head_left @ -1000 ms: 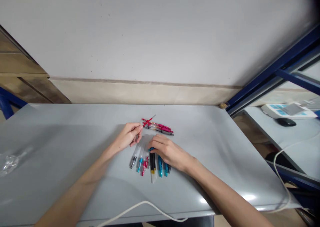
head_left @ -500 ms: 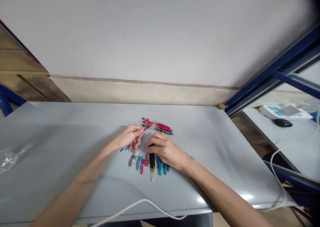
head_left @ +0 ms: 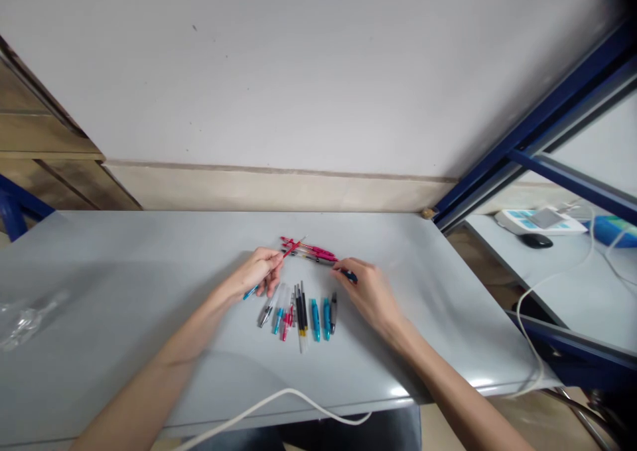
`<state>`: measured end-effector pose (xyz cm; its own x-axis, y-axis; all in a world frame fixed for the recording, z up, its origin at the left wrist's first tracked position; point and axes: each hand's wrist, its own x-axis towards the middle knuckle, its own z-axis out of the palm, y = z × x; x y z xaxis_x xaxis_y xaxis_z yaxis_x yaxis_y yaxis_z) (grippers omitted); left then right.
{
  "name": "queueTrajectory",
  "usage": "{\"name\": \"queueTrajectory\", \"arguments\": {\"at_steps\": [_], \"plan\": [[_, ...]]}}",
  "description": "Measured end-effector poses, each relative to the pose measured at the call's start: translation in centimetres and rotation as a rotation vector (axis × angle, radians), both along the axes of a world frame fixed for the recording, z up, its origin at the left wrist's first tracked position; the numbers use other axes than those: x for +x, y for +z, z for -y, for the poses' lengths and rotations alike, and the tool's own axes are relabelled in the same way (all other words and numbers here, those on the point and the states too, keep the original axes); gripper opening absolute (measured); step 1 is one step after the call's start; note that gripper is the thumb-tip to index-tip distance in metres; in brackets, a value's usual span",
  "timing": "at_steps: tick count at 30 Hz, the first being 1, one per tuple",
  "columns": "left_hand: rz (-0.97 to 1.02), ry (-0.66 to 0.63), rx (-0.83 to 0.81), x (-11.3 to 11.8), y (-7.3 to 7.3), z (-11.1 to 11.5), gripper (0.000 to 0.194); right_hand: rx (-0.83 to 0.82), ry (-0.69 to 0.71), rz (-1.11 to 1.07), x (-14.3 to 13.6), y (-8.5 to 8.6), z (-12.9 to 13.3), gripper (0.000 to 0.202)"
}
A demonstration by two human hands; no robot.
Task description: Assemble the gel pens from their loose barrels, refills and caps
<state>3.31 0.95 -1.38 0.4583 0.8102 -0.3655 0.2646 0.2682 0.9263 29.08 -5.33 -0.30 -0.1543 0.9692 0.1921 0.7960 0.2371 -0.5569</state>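
My left hand pinches a thin red pen part, and a blue piece sticks out below the same hand. My right hand is closed on a dark pen part, beside the right end of a small pile of pink pens and a dark one. Nearer me lie clear tubes with colored tips, several black refills, two teal barrels and a dark grey barrel in a row.
Crumpled clear plastic lies at the left of the grey table. A white cable crosses its front edge. Behind stands a wall. On a side table at right are a black mouse and a white device.
My right hand has moved from over the refills and barrels up and right, uncovering them, and now holds a dark pen part. My left hand keeps its red piece. The view has shifted slightly.
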Motion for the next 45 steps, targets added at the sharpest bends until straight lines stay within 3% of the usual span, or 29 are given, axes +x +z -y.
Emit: {"name": "queueTrajectory", "arguments": {"at_steps": [4, 17, 20, 24, 28, 31, 36, 41, 43, 45], "plan": [[-0.01, -0.013, 0.003, 0.2, 0.1, 0.2, 0.036, -0.061, -0.119, 0.172, 0.9, -0.4, 2.2, 0.018], [-0.009, -0.034, 0.016, 0.3, -0.5, 0.0, 0.038, -0.144, -0.049, 0.194, -0.2, 0.9, 2.4, 0.024], [0.004, -0.018, 0.025, 0.0, -0.3, -0.1, 0.04, -0.157, -0.028, 0.014, -0.2, 1.0, 1.1, 0.031], [0.071, 0.045, 0.101, -0.7, 1.0, -0.1, 0.045, -0.375, 0.096, -0.632, -0.9, 0.9, -2.2, 0.034], [0.142, -0.028, 0.115, -0.3, 1.9, 0.5, 0.051, -0.526, 0.194, -1.122, -2.7, 0.3, -4.5, 0.051], [0.147, -0.136, 0.112, 0.9, 1.4, 1.1, 0.053, -0.469, 0.141, -1.309, -3.8, -0.4, -4.7, 0.035], [0.113, -0.08, 0.287, 2.0, 0.4, 1.6, 0.052, -0.346, 0.105, -1.29, -4.2, -0.8, -3.4, 0.025], [0.013, 0.042, 0.396, 1.8, 0.6, 1.5, 0.045, -0.161, -0.036, -1.26, -2.7, -0.1, -3.8, 0.023], [0.08, 0.109, 0.365, 1.5, 0.7, 1.3, 0.041, -0.153, -0.089, -1.234, -2.0, 0.1, -4.2, 0.026], [0.165, 0.172, 0.346, 1.4, 0.5, 1.0, 0.04, -0.226, -0.057, -1.098, -1.7, 0.1, -4.3, 0.03]]}}
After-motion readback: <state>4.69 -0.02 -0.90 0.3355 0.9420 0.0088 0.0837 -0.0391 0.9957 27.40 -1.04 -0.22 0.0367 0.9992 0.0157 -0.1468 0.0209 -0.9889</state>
